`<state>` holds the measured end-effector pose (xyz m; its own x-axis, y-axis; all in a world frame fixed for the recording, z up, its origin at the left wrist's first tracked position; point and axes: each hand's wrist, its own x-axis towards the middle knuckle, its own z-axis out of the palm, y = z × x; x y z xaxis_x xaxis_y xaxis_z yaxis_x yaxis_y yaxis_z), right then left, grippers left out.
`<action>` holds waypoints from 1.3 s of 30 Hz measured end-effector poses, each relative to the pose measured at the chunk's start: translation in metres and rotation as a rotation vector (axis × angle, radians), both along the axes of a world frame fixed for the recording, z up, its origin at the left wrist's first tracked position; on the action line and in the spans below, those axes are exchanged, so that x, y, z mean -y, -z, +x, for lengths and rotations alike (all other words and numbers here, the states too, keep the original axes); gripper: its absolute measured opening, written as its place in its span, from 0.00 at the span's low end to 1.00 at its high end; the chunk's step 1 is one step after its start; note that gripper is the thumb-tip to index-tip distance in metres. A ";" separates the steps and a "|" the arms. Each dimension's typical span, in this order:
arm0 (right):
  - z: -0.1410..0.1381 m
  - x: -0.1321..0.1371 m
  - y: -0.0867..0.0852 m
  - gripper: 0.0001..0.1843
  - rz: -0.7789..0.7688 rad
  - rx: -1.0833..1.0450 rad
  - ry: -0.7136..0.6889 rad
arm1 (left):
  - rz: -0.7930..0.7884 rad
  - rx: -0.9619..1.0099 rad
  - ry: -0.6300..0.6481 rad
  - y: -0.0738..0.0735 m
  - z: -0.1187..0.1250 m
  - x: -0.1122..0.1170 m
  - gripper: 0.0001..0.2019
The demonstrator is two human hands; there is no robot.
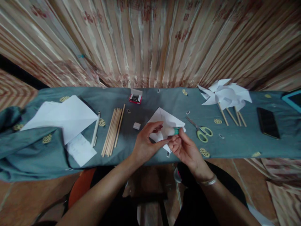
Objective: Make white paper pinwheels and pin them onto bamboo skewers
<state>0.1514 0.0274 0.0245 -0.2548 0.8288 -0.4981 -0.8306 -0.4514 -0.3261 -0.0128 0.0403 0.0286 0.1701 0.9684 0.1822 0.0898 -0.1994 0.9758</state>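
A small white tube with a green band, which looks like a glue stick (172,131), is pinched in the fingers of my right hand (185,149). My left hand (147,139) curves around the tube's blurred white end, its thumb and fingers apart; whether they touch it I cannot make out. Below both hands lies a folded white paper square (172,117) with crease lines, partly hidden by them. To the right of the paper rest scissors (202,131) with green handles. A small white block, maybe an eraser (136,126), sits left of the paper.
Several wooden sticks (113,131) lie left, beside a pen (95,130) and white paper sheets (77,116). A small open red box (135,96) stands at the back. Paper pinwheels (223,94) on sticks and a black phone (268,122) are on the right.
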 end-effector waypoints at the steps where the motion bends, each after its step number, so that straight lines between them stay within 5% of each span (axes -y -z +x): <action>1: 0.002 -0.001 0.001 0.11 -0.001 -0.019 -0.010 | 0.016 -0.033 -0.003 0.001 -0.001 -0.001 0.26; 13: 0.016 -0.009 0.003 0.17 -0.065 -0.111 -0.072 | 0.206 -0.330 0.071 0.023 -0.003 -0.008 0.16; 26: 0.021 -0.011 0.003 0.15 0.129 0.367 -0.009 | 0.239 -0.494 0.109 0.032 -0.004 -0.011 0.18; 34: 0.032 -0.020 0.006 0.13 0.330 0.909 0.074 | 0.407 -0.851 0.270 0.039 -0.003 0.000 0.25; 39: 0.030 -0.018 0.014 0.13 0.498 1.407 -0.049 | 0.426 -0.911 0.279 0.044 -0.002 0.005 0.27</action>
<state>0.1817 0.0453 0.0110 0.1495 0.9883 -0.0293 0.2994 -0.0734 -0.9513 -0.0153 0.0352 -0.0150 0.6228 0.7590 0.1900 0.6543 -0.6384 0.4055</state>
